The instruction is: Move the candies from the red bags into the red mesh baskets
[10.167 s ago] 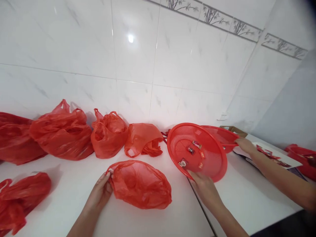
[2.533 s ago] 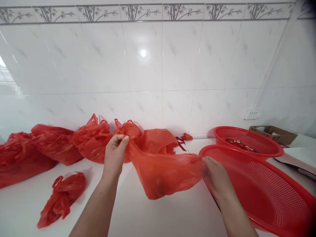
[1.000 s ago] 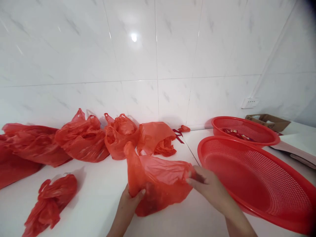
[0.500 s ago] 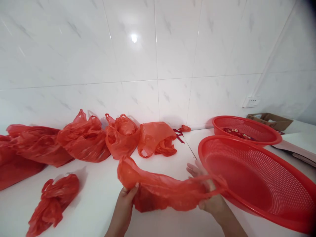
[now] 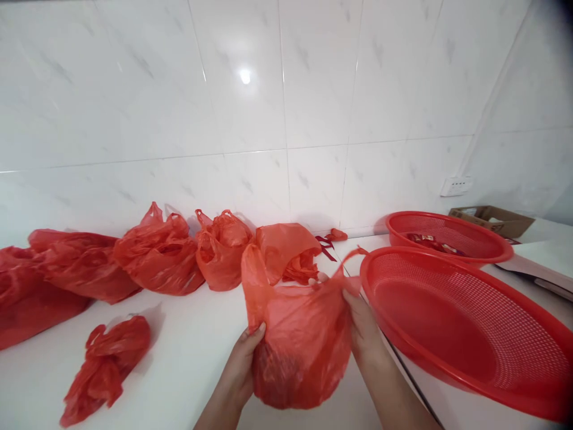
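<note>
Resting on the white surface (image 5: 188,352), a red plastic bag (image 5: 299,334) is gripped at both sides; left hand (image 5: 244,361) clasped on its left edge; right hand (image 5: 360,325) pinching its upper rim; large red basket (image 5: 461,328) just beside.

Held bag (image 5: 299,334) before a row of bags (image 5: 156,257) (against the wall), large basket (image 5: 465,334) right, smaller basket (image 5: 447,236) behind it
</note>
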A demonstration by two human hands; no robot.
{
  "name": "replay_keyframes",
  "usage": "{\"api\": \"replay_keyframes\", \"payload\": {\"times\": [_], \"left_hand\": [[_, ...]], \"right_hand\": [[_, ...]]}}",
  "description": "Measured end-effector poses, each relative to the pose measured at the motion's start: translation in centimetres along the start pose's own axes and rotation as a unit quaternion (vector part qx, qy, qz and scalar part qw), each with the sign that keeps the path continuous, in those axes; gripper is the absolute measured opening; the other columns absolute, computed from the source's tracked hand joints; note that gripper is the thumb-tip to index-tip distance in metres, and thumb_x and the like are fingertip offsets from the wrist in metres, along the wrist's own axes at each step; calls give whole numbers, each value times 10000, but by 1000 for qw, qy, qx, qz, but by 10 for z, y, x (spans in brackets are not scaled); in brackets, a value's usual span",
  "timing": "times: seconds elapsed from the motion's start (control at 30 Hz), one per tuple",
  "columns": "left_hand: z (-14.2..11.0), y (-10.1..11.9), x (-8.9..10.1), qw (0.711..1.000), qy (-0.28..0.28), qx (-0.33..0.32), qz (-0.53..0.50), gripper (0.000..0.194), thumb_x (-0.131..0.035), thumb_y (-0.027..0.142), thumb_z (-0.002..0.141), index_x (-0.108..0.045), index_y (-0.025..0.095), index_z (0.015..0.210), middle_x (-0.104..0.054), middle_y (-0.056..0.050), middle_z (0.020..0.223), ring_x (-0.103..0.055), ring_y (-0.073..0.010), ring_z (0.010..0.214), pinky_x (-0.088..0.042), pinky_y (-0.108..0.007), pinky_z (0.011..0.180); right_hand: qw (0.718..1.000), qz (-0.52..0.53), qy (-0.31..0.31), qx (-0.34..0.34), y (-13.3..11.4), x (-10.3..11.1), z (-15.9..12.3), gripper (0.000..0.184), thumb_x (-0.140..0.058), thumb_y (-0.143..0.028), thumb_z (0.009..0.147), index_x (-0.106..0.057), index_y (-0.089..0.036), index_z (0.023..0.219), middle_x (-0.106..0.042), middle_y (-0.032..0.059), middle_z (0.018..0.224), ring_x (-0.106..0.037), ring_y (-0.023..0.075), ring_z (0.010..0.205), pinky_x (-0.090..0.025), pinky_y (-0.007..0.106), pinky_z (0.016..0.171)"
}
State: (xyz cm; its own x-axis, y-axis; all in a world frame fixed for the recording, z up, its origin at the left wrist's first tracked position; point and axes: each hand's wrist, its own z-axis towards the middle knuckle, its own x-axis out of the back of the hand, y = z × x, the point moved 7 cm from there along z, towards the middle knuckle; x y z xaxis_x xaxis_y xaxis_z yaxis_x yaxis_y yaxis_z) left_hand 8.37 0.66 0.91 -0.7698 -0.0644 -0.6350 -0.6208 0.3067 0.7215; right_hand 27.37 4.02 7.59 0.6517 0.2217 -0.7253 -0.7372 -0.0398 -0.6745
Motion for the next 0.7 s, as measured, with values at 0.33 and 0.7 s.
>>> {"api": "replay_keyframes", "payload": {"times": [0.33,0.7], "left_hand": [[41,-6,-33,995,-86,24,51,352,-662,406,768,-650,128,983,-723,-131,935,-673,-291,952,-521,-384,847],[78,-19,-13,998,-47,42,25,480,-660,485,735,-655,127,1054,-722,-145,920,-670,-325,948,-511,-438,872]], "right_hand": [[995,3,79,-65,68,50,50,303,-564,-391,708,-356,-211,582,-267,-92,468,-192,60,399,-279,198,408],[996,60,20,-70,74,40,45,490,-444,-663,789,-560,-192,853,-365,-71,494,-225,60,390,-271,198,416]]}}
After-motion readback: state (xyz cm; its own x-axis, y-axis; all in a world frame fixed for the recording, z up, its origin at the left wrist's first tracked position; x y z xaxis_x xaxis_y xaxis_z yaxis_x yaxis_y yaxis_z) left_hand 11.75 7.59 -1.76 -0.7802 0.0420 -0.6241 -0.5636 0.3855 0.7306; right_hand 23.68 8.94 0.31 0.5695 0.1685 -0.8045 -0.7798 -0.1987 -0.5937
